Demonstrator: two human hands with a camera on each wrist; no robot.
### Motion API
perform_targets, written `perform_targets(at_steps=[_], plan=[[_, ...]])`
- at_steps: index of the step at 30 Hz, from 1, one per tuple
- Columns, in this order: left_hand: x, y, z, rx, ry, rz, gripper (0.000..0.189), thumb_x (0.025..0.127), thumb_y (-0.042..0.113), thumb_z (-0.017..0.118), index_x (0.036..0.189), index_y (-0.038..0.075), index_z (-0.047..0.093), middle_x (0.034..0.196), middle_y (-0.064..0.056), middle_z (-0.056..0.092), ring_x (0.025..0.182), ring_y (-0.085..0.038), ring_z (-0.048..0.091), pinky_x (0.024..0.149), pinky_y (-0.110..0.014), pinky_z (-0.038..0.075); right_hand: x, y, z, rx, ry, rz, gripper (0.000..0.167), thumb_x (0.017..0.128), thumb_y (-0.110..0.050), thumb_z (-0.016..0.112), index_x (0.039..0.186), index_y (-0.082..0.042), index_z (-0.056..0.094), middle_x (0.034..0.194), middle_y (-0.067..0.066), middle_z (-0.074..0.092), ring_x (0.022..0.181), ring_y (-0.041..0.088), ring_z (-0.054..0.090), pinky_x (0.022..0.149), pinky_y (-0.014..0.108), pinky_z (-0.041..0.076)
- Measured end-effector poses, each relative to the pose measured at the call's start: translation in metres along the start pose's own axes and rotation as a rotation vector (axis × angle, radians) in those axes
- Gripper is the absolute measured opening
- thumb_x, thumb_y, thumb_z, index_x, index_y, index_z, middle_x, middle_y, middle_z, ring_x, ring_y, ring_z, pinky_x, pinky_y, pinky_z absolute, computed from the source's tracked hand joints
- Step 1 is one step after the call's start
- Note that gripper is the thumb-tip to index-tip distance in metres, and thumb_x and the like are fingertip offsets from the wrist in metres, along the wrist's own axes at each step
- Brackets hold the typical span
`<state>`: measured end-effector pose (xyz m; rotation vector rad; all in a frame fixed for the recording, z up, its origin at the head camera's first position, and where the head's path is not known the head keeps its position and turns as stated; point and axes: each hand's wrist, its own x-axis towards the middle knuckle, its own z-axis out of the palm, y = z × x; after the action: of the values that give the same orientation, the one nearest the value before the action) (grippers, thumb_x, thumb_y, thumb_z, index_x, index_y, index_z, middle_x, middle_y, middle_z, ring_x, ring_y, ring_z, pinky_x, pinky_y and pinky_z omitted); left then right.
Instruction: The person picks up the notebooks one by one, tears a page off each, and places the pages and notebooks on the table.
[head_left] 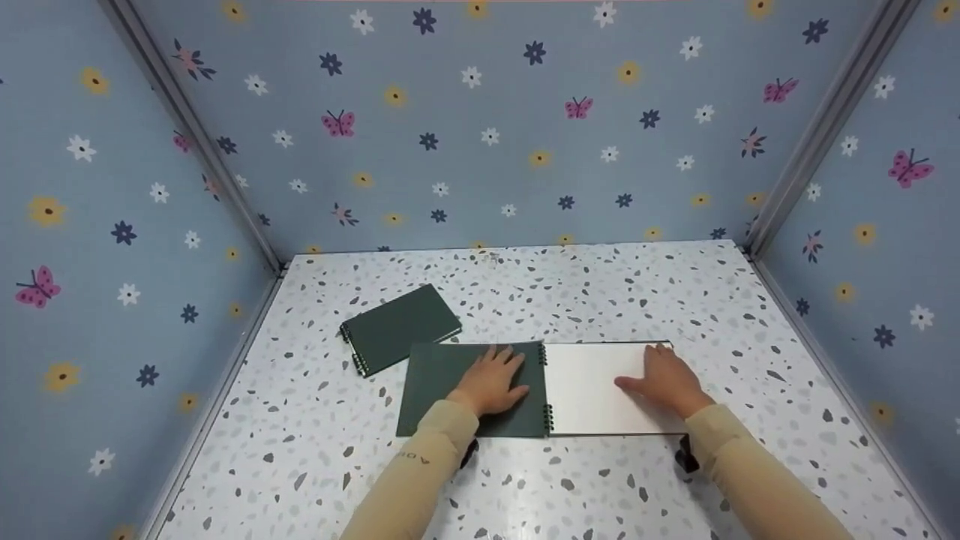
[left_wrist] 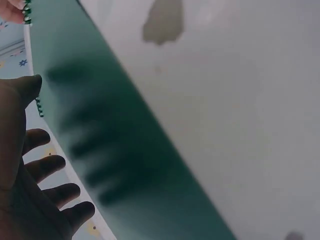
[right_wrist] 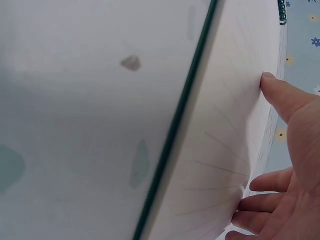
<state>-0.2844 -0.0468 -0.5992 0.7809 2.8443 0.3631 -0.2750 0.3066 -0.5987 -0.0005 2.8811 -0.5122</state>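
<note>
The open notebook (head_left: 581, 401) lies on the speckled table (head_left: 570, 296), long axis left to right, binding (head_left: 549, 417) pointing at the far wall (head_left: 491, 172) — left hand (head_left: 491, 381) on the cover (head_left: 435, 386), fingers spread, right hand (head_left: 669, 381) on the white page (head_left: 577, 367), thumb apart from fingers.

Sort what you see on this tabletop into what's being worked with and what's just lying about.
In use:
open notebook, its green cover under the left hand
its white page, under the right hand

Lying about, it seems:
closed green notebook, behind and to the left, with no hand on it
</note>
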Motion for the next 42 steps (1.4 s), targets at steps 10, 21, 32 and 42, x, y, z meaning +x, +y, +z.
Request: perform_targets(at_steps=[10,21,32,42], plan=[[0.002,0.001,0.001,0.026,-0.037,-0.008,0.064,0.113,0.049,0.055,0.166,0.013,0.048,0.173,-0.016,0.043,0.162,-0.045,0.036,0.131,-0.059,0.035,0.001,-0.001,-0.001,0.021,-0.027,0.013,0.108,0.099,-0.058,0.074,0.157,0.023,0.031,0.163,0.046,0.034,0.151,0.062,0.038,0.128,0.067,0.031],[0.003,0.003,-0.001,-0.003,-0.044,-0.033,0.065,0.111,0.048,0.059,0.164,0.013,0.05,0.172,-0.016,0.044,0.161,-0.044,0.037,0.131,-0.06,0.035,-0.001,-0.002,-0.001,0.022,-0.028,0.018,0.106,0.099,-0.055,0.075,0.155,0.024,0.033,0.158,0.047,0.04,0.144,0.063,0.046,0.125,0.068,0.037],[0.005,0.005,-0.001,-0.017,-0.073,-0.063,0.068,0.11,0.051,0.059,0.166,0.014,0.047,0.175,-0.015,0.039,0.164,-0.044,0.032,0.132,-0.06,0.033,-0.003,-0.007,-0.001,-0.01,-0.026,-0.005,0.095,0.101,-0.05,0.074,0.153,0.022,0.04,0.154,0.045,0.048,0.143,0.061,0.049,0.122,0.068,0.04],[0.003,0.005,0.001,-0.026,-0.055,-0.058,0.067,0.11,0.05,0.06,0.165,0.014,0.048,0.174,-0.015,0.04,0.163,-0.044,0.033,0.132,-0.06,0.033,-0.008,-0.012,0.0,0.027,0.034,-0.023,0.076,0.098,-0.039,0.08,0.144,0.015,0.055,0.137,0.037,0.066,0.125,0.055,0.065,0.111,0.066,0.052]])
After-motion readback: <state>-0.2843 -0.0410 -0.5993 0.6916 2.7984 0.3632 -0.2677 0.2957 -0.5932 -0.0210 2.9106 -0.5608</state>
